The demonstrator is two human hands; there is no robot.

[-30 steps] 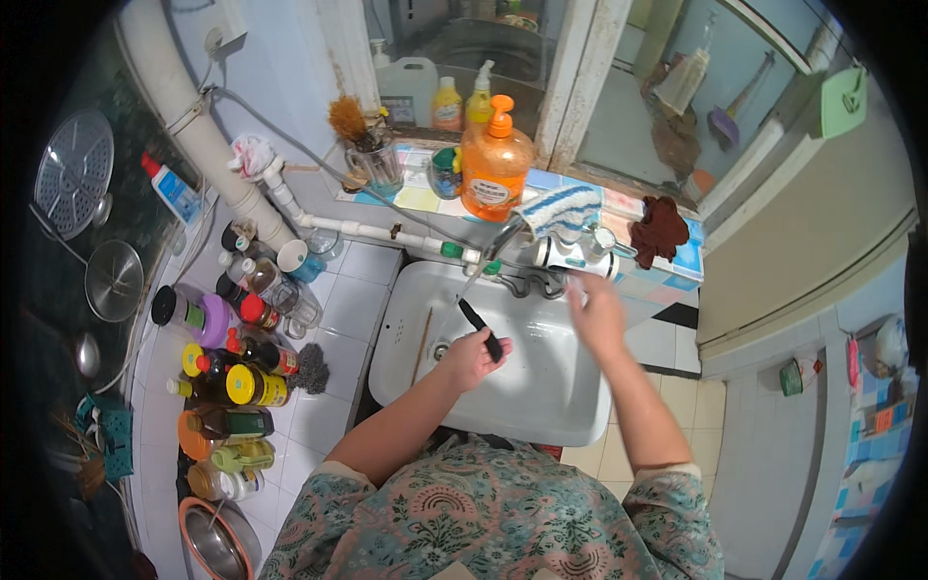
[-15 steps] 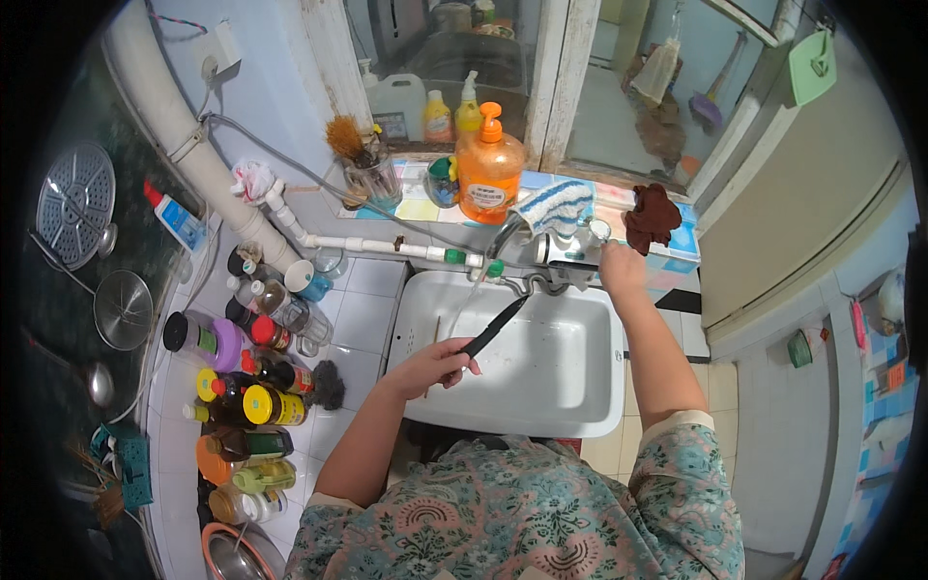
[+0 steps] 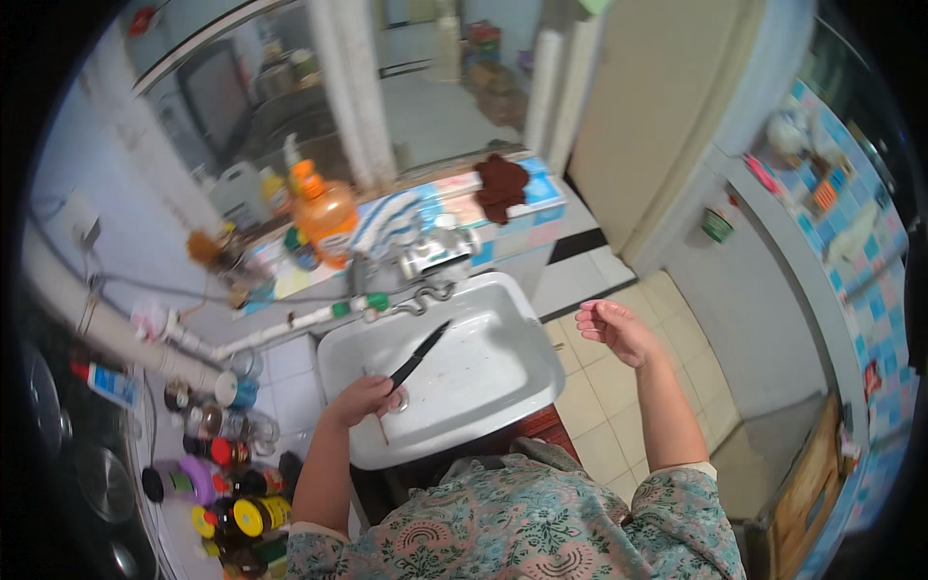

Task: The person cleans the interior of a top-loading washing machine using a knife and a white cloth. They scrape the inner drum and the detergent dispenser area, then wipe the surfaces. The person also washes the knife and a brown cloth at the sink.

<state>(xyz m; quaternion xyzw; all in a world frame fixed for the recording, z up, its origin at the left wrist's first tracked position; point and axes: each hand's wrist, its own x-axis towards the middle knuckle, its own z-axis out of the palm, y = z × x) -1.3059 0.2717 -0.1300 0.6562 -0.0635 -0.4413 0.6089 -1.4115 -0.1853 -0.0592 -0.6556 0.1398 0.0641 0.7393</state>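
My left hand (image 3: 362,400) is closed around the handle of a slim black knife (image 3: 421,356). The knife is held over the left part of the white sink (image 3: 549,372), its tip pointing up and away from me. To the right of the sink, my right hand (image 3: 619,332) hangs in the air above the tiled floor, fingers loosely bent and apart, holding nothing. Behind the sink is the metal faucet (image 3: 440,255), with a blue-and-white striped cloth (image 3: 385,225) beside it.
An orange pump bottle (image 3: 327,224) and a brown cloth (image 3: 502,188) sit on the ledge behind the sink. Several bottles and jars crowd the left counter, among them a yellow-lidded jar (image 3: 259,516). A wooden board (image 3: 807,483) leans at the lower right.
My right hand has left the faucet and moved right, past the sink edge. The view has swung to the right. My left hand still holds the knife over the sink.
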